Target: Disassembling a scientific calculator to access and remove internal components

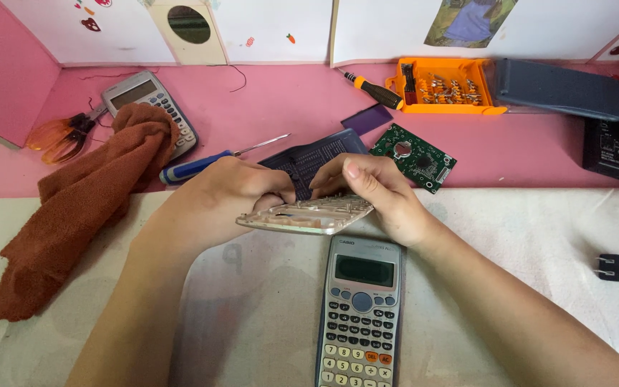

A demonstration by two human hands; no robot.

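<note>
Both hands, left hand (227, 192) and right hand (377, 190), grip a calculator shell (309, 215); steady, even pressure along its edges seems wise

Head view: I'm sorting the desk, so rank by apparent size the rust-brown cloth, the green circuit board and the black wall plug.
1. Rust-brown cloth, largest.
2. Green circuit board.
3. Black wall plug, smallest, though partly cut off by the frame edge.

Left hand (227, 193) curled shut, right hand (377, 190) pinching, forearms converging
</note>
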